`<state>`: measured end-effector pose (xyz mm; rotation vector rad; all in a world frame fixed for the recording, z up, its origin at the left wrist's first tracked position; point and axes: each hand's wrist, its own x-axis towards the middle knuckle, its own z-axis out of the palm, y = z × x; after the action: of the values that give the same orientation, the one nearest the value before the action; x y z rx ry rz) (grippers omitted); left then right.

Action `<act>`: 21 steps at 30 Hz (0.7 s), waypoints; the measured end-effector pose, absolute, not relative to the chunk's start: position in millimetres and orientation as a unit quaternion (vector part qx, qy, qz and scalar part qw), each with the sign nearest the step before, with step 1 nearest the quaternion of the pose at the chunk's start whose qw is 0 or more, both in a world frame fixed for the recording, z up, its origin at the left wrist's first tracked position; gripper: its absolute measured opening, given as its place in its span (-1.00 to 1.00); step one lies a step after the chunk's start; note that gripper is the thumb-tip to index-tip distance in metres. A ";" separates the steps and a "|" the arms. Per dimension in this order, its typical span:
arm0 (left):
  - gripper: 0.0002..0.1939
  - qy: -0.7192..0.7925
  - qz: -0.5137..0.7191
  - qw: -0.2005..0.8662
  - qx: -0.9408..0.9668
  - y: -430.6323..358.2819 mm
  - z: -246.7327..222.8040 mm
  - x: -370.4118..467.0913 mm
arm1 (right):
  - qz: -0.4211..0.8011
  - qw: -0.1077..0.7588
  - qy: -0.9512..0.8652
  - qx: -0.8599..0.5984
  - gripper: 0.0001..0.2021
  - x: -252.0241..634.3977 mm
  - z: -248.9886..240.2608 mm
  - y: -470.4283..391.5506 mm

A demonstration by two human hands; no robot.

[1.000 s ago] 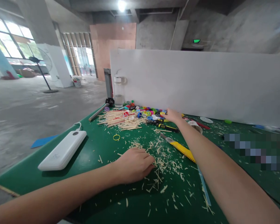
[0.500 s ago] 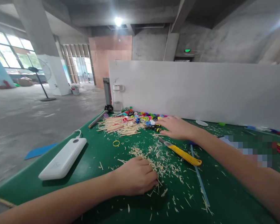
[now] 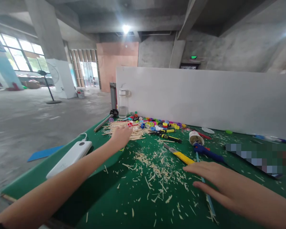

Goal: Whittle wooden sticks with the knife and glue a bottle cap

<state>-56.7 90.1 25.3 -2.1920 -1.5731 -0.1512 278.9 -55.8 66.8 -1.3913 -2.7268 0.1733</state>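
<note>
Head view: left of the yellow knife (image 3: 182, 156), the left hand (image 3: 121, 136) is at the wooden sticks (image 3: 112, 125), its grip hidden; beside the knife's handle, the right hand (image 3: 216, 181) is spread, holding nothing visible. Stick-picking seems underway, calling for a fingertip pinch.

Left hand (image 3: 121, 137) is leaving shavings (image 3: 160, 171), reaching over wooden sticks (image 3: 110, 128); right hand (image 3: 220, 184) is pulling back from caps (image 3: 165, 125), hovering by yellow knife (image 3: 182, 156).
</note>
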 end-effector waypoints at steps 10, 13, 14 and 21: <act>-0.75 -0.589 -0.126 0.233 -0.764 135.5 1.7 -90.1 | 0.036 0.126 -0.890 -0.437 -0.64 255.6 68.8 -13.6; -0.70 -0.538 -0.145 0.221 -0.800 123.9 5.5 -76.6 | -0.004 0.190 -0.877 -0.441 -0.66 260.8 37.8 7.6; -0.69 -0.506 -0.156 0.205 -0.823 117.2 8.0 -71.6 | -0.012 0.206 -0.869 -0.451 -0.65 264.8 25.4 13.7; -0.59 -0.420 -0.403 -0.149 -0.799 80.5 38.5 -56.9 | 0.009 0.278 -0.836 -0.472 -0.70 277.1 -15.6 26.1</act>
<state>-56.9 80.5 38.5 -2.7817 -1.4605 -1.4025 277.1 26.1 -15.6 -1.2669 -2.2442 0.0250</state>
